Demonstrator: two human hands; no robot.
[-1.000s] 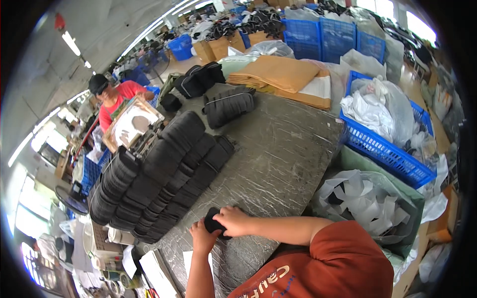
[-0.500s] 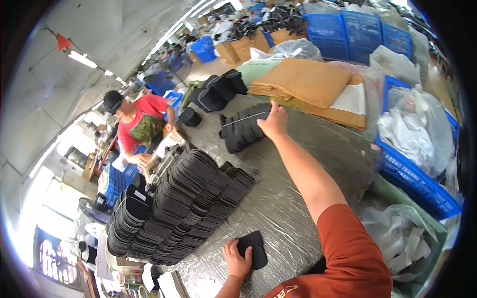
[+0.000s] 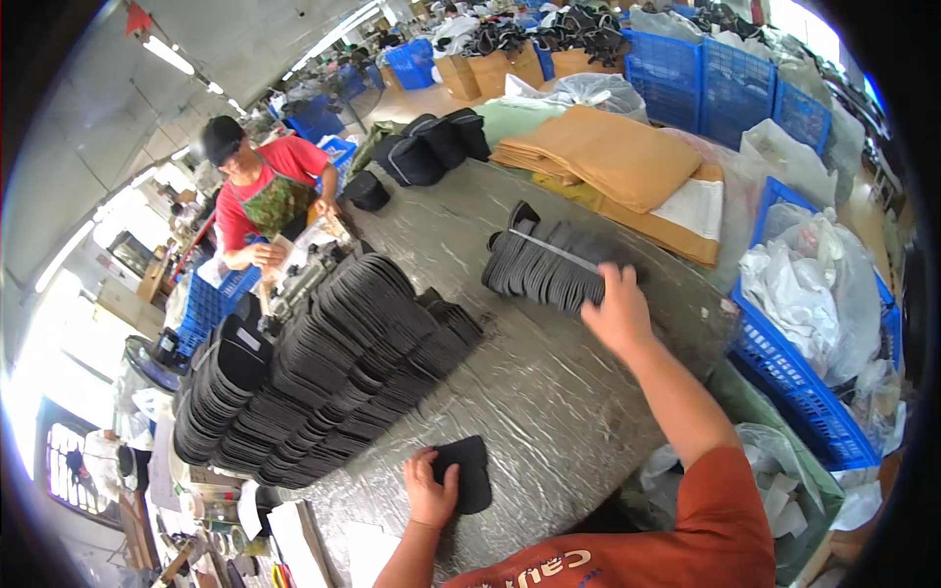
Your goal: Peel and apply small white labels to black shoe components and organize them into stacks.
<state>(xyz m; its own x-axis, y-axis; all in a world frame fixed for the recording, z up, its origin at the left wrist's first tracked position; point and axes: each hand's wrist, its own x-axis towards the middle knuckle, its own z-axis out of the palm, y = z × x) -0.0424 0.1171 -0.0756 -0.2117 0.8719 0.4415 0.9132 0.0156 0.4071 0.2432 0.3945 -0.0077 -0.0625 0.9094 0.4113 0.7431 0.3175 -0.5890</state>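
My right hand (image 3: 624, 312) grips the near right side of a bundle of black fabric pieces (image 3: 549, 267), its fingers at the pale strap round it. The pieces fan out along the silvery tabletop, and their right end is blurred. Close to the front edge, my left hand (image 3: 429, 492) rests with fingers and thumb apart on the edge of a flat black piece with rounded corners (image 3: 465, 473). To its left rise tall, tightly packed stacks of similar black pieces (image 3: 338, 358).
Black rolled bundles (image 3: 436, 147) lie at the table's far end, near folded tan sheets (image 3: 598, 157). A co-worker (image 3: 270, 191) in a red shirt works beyond the stacks. On the right stands a blue crate (image 3: 809, 382) holding clear plastic bags.
My right hand has moved the strapped bundle rightward and nearer, and its pieces now spread wider. My left hand stays on the flat black piece. The whole view has shifted slightly.
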